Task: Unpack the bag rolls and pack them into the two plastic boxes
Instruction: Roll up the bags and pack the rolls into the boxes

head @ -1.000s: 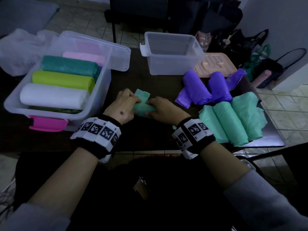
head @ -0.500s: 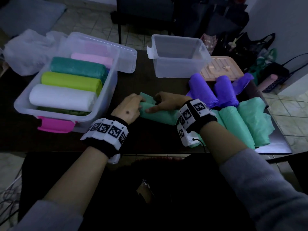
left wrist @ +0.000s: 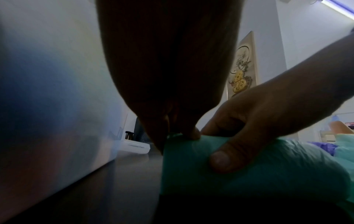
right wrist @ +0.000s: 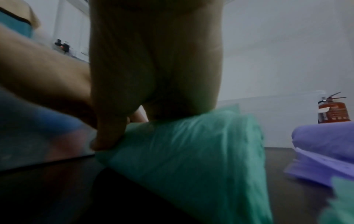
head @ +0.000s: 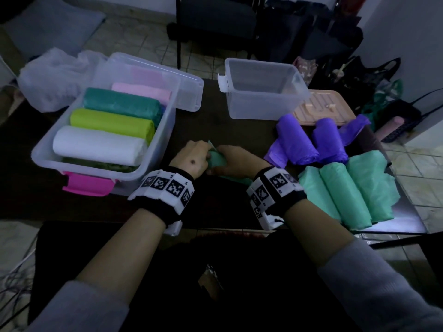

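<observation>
- Mint-green roll of thin plastic bags (head: 217, 161): lies on the dark counter (head: 211, 130) near the middle of its front edge, between the two boxes' sides, its film soft, creased and partly loosened at the end.
- Left hand (head: 189, 161): fingers curled, pinching the roll's end, as the left wrist view shows (left wrist: 172, 121).
- Right hand (head: 236, 161): fingers and thumb curled round the roll's body (right wrist: 191, 144), pressing it to the counter.
- Large clear plastic box (head: 165, 130), toward the counter's left edge: holds white, lime, teal and pink rolls and appears nearly full.
- Small clear plastic box (head: 263, 109), at the back edge: no rolls seen inside it.
- Three more mint-green rolls (head: 347, 192) and two purple rolls (head: 311, 142): wait toward the right edge, loose flaps trailing.
- Risk, judged: the slippery film may unwind if either pinch slackens, leaving a slack roll too bulky to fit.
- Risk, judged: rolls nearest the right edge could be nudged off by the right sleeve.
</observation>
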